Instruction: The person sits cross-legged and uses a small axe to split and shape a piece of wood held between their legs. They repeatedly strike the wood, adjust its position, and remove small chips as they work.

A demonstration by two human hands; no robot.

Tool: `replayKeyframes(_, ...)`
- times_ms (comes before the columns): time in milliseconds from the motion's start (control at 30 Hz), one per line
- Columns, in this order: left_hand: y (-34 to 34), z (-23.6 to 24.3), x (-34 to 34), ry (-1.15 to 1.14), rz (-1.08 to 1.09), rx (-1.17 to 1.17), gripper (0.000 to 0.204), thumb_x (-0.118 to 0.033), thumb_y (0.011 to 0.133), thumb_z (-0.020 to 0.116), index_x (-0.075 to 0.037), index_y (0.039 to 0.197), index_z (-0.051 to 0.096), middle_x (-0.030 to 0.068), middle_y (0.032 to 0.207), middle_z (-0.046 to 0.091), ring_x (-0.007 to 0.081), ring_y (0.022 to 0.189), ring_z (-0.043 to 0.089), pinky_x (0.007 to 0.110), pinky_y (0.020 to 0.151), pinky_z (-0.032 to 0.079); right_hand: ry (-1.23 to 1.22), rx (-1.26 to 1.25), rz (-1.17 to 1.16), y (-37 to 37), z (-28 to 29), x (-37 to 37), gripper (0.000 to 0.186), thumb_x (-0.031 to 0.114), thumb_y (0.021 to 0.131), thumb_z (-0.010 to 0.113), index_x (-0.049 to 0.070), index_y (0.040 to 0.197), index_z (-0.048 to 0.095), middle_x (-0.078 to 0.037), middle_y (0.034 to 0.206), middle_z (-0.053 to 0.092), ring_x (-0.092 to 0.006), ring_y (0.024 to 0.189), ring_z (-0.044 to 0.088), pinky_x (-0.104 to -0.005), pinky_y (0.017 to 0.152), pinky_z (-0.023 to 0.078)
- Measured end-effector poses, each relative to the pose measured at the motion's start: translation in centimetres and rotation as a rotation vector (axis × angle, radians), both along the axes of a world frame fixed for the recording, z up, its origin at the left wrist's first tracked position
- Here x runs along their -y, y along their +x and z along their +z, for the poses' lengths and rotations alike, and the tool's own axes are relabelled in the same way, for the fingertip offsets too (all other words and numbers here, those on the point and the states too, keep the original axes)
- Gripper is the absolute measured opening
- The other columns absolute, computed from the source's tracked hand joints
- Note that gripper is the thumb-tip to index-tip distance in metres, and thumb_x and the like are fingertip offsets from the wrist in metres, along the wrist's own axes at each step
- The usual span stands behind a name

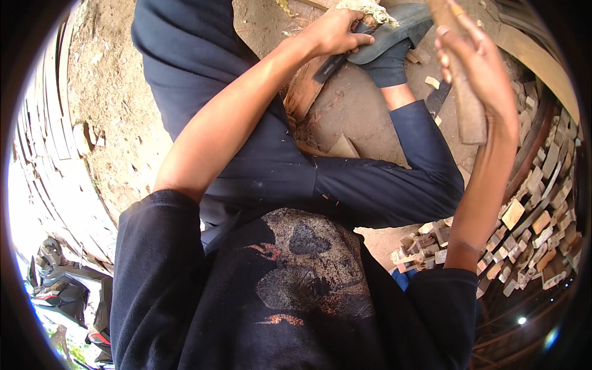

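Observation:
At the top centre my left hand (336, 31) is closed round a chisel-like tool with a dark shaft (330, 69) and a frayed, pale top (370, 8). The shaft slants down to a reddish-brown piece of wood (304, 92) lying on the ground. My right hand (478, 65) is raised at the upper right, its fingers round a thick wooden handle (472, 120). The handle's far end is blurred and runs out at the top edge, so its head cannot be seen. Between the hands, my foot in a grey sandal (401, 37) is beside the tool.
My crossed legs (376, 185) in dark trousers surround the work area. Small wood offcuts (342, 148) lie on the dirt floor (111, 55). A large pile of cut wooden blocks (542, 222) stands to the right, and a motorbike (68, 296) is at the lower left.

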State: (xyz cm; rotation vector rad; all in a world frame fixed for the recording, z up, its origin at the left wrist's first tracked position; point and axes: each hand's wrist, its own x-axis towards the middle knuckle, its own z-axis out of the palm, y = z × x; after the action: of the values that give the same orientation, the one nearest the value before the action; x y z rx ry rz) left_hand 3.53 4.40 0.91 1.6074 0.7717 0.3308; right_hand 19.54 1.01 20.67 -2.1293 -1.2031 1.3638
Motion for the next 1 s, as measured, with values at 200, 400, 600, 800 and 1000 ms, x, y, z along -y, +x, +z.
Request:
replayKeyframes(200,-0.7,0.0,1.9,0.016,-0.123,-0.065,0.031,-0.023,0.087,0.068,0.004,0.100,0.060,0.0150,0.076,0.068,0.0205,0.070,0.068,0.036,0.072,0.053,-0.314,-0.075,0.128,0.8,1.2,0.7,0.058,0.016,0.093,0.058,0.006,0.146,0.037,-0.003,0.082,0.056,-0.0080,0.062,0.052,-0.0217,0.050,0.044)
replayKeyframes(400,-1.3,1.4,0.4,0.076,0.048,-0.022,0.043,-0.030,0.082,0.071,0.005,0.104,0.064,0.0279,0.098,0.065,0.0385,0.099,0.064,0.041,0.087,0.050,-0.142,-0.143,-0.071,1.4,1.3,1.4,0.054,0.016,0.096,0.054,0.007,0.146,0.037,-0.004,0.086,0.057,-0.0065,0.064,0.052,-0.0184,0.051,0.043)
replayKeyframes(600,-3.3,0.9,-3.1,0.062,0.284,-0.034,0.033,-0.021,0.080,0.068,0.009,0.093,0.060,0.0233,0.084,0.065,0.0281,0.082,0.066,0.038,0.073,0.051,-0.173,-0.243,-0.152,1.7,0.1,2.5,0.057,0.015,0.095,0.055,0.003,0.146,0.032,-0.006,0.086,0.058,-0.0076,0.065,0.053,-0.0200,0.050,0.044)
replayKeyframes(800,-3.5,0.7,-3.1,-0.199,0.301,0.096,0.023,-0.016,0.080,0.061,0.006,0.085,0.063,0.0138,0.074,0.067,0.0180,0.067,0.066,0.034,0.062,0.052,-0.225,-0.287,-0.116,0.6,0.4,1.8,0.065,0.014,0.092,0.056,-0.001,0.148,0.025,-0.007,0.080,0.059,-0.0105,0.063,0.054,-0.0243,0.052,0.046)
replayKeyframes(1000,-3.1,-0.7,-4.0,-0.146,0.287,0.060,0.029,-0.023,0.081,0.058,0.005,0.078,0.064,0.0175,0.072,0.067,0.0224,0.068,0.067,0.037,0.064,0.052,-0.145,-0.337,-0.124,-1.8,2.5,-2.6,0.056,0.004,0.094,0.050,0.001,0.146,0.029,-0.006,0.079,0.059,-0.0109,0.057,0.056,-0.0212,0.047,0.048)
